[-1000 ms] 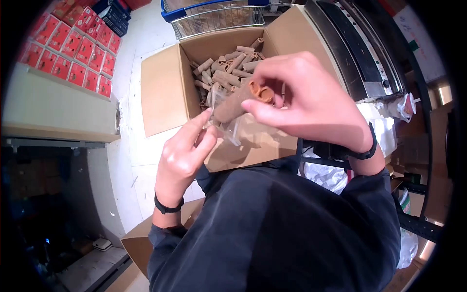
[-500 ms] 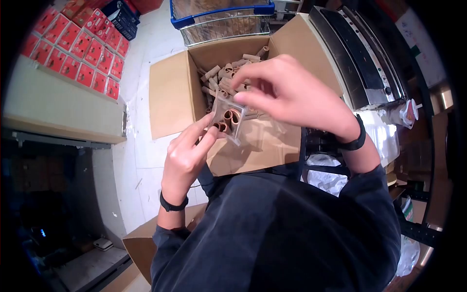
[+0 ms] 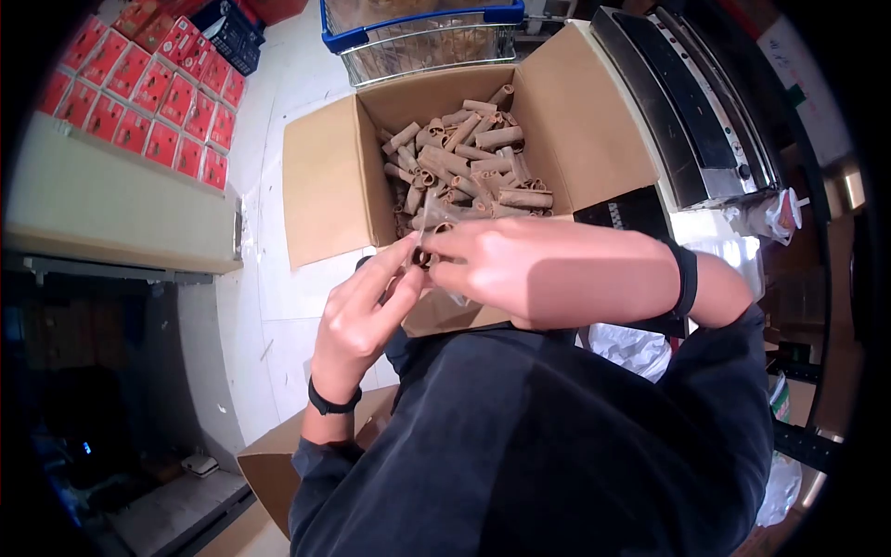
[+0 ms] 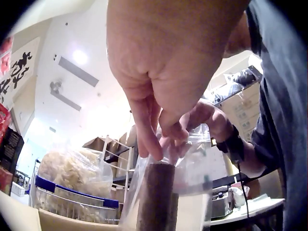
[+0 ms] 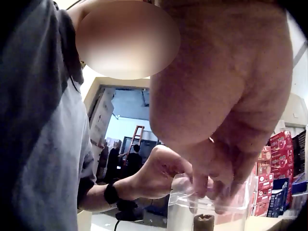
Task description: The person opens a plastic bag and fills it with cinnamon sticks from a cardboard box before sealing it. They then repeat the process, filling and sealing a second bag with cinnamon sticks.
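Observation:
A clear plastic bag [image 4: 197, 180] stands upright between both hands, with brown rolled cinnamon sticks [image 4: 156, 197] inside it. My left hand [image 3: 357, 316] pinches one side of the bag near its mouth. From the other side, my right hand [image 3: 529, 269] holds the bag's rim between thumb and fingers. In the right wrist view its fingertips show through the plastic, just above a stick's end [image 5: 204, 222]. Below and beyond the hands, an open cardboard box [image 3: 325, 181] contains a loose heap of cinnamon sticks [image 3: 455, 153].
A blue-rimmed wire cart [image 3: 427, 28] stands behind the box. To the right is a black and metal appliance [image 3: 682, 102]. Red cartons [image 3: 153, 88] are stacked on the left. Another cardboard box [image 3: 274, 464] sits by my left elbow. Two people [image 5: 134, 161] are in the background.
My right hand brought cinnamon sticks to the bag, let go of them inside, then drew back slightly. Now it has come down onto the bag's mouth. The left hand keeps its hold.

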A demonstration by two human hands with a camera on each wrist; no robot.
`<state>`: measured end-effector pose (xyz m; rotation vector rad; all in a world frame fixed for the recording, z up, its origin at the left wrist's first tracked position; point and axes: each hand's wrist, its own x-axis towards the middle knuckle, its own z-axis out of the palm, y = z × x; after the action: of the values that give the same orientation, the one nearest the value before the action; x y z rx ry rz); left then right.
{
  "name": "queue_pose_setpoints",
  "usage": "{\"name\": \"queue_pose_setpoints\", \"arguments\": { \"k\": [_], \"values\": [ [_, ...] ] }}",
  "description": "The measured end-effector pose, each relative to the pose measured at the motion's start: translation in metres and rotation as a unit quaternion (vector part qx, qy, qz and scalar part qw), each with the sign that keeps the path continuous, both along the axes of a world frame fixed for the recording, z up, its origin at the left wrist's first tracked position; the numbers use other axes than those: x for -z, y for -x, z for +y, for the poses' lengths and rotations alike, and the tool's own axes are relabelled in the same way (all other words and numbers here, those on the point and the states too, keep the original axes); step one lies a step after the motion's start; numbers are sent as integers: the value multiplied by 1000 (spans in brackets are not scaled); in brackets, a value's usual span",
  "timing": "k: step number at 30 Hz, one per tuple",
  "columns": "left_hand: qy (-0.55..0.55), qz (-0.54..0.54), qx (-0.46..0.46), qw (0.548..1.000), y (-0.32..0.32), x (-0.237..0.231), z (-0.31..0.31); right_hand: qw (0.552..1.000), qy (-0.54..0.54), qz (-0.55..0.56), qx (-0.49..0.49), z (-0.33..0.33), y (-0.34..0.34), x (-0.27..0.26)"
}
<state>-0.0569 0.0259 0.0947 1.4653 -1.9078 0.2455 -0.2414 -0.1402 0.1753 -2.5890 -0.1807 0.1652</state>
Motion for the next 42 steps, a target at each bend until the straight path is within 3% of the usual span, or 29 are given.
{"name": "queue_pose_setpoints", "arguments": {
  "k": [2,4,12,14,16,17,18,22,24,26,27,29,30,31,33,34,36,40,42],
  "values": [
    [-9,9,2,1000,5,0,1,1000,8,14,-11,-6,-7,7],
    [-12,10,15,1000,3,1,-2,989,31,139,-40,-10,-20,1],
    [8,-9,22,1000,1,0,-4,989,105,55,-86,-9,-24,22],
    [7,-19,23,1000,4,1,-4,985,115,91,-89,-7,-25,22],
    [15,-41,23,999,6,3,-5,985,129,33,-107,-8,-28,21],
    [11,-40,23,999,7,3,-2,977,133,126,-108,-9,-31,18],
    [-3,-34,10,999,7,1,-1,977,132,125,-108,-11,-29,17],
    [10,-12,-12,1000,4,3,2,997,-13,24,-78,-27,-18,-1],
    [14,-17,-16,1000,4,3,4,976,-106,-152,-115,-55,-15,-33],
    [-5,21,-29,999,7,3,5,961,-227,-153,43,-84,-6,-31],
    [-1,24,-29,999,6,5,6,940,-263,-117,183,-95,-5,-23],
    [3,33,-28,999,7,3,6,927,-181,-111,309,-121,-17,30],
    [7,36,-37,999,7,1,6,944,-53,-97,310,-138,-22,66],
    [15,30,-49,998,6,2,6,952,-5,-53,303,-151,-26,105],
    [15,33,-49,998,3,5,8,944,-12,89,317,-172,-37,167],
    [13,32,-56,998,2,6,8,943,-12,91,319,-169,-47,175],
    [30,13,-53,998,2,6,5,904,92,235,345,-161,-63,191],
    [30,27,-56,998,2,9,3,915,128,263,278,-162,-76,205],
    [31,33,-57,997,1,10,3,933,159,194,257,-170,-70,217]
  ]
}}
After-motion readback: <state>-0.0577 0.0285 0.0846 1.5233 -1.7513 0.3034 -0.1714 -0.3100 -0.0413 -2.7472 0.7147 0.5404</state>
